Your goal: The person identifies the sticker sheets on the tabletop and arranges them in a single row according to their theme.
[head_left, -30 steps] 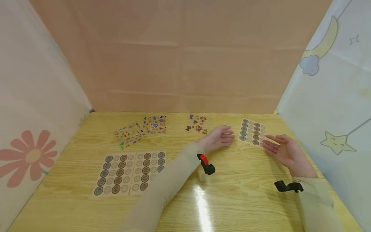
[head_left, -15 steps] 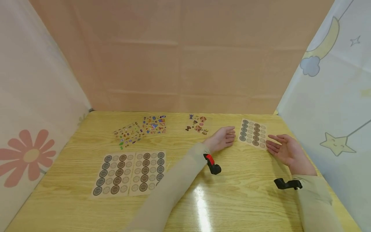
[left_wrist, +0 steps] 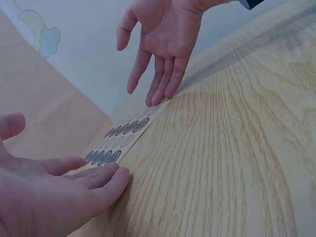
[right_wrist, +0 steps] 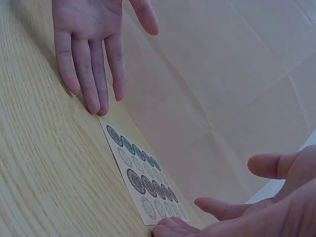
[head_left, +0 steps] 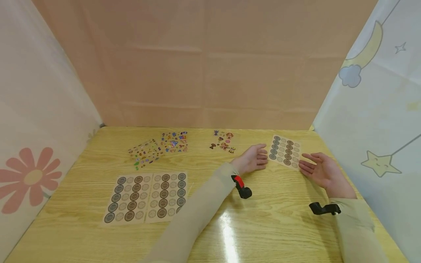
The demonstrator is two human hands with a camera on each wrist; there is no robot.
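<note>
A sheet of round stickers (head_left: 284, 151) in dark and pale columns lies flat at the back right of the table. My left hand (head_left: 251, 159) is at its left edge, palm turned inward, fingers fairly straight and fingertips close to the paper. On the opposite side, my right hand (head_left: 319, 170) faces it with the palm turned toward the sheet and fingertips right at its edge. Both wrist views show the sticker sheet (right_wrist: 143, 173) between the two hands, with nothing held in either. In the left wrist view the right hand's fingers (left_wrist: 165, 81) point down at the sheet's end.
Two larger round-sticker sheets (head_left: 128, 199) lie side by side at the front left, partly covered by the left sleeve. Colourful clear sticker sheets (head_left: 174, 142) and a cartoon sticker sheet (head_left: 223, 141) lie along the back. Fabric walls (head_left: 204, 87) enclose the table (head_left: 269, 223).
My left hand has shifted slightly right toward the sheet's edge. The right hand has barely moved, and the sheets stay where they were.
</note>
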